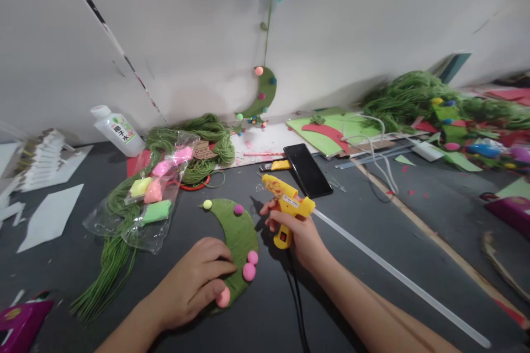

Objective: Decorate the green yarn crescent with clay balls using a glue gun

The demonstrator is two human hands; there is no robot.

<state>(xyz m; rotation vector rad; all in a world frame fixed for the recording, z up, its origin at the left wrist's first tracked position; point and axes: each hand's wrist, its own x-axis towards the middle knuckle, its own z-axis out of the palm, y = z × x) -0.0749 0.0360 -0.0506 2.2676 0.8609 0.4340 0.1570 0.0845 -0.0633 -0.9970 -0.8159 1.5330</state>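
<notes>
A green felt crescent (242,227) lies on the dark table in front of me, dotted with a yellow ball, a purple one and two pink ones. My left hand (202,281) presses on its lower part, fingers curled at the inner edge. The thumb touches a coral pom-pom (223,297) at the crescent's lower end. Just right of the crescent, my right hand (300,231) is wrapped round the handle of a yellow glue gun (292,201), nozzle pointing up and left. A long clear glue stick (397,270) sticks out of its back, and a black cord hangs down.
A black phone (308,170) and a yellow cutter (278,165) lie behind the glue gun. To the left are bagged coloured clay (155,193), green cord (118,265) and a white bottle (118,131). A finished-looking crescent (267,88) hangs against the white wall.
</notes>
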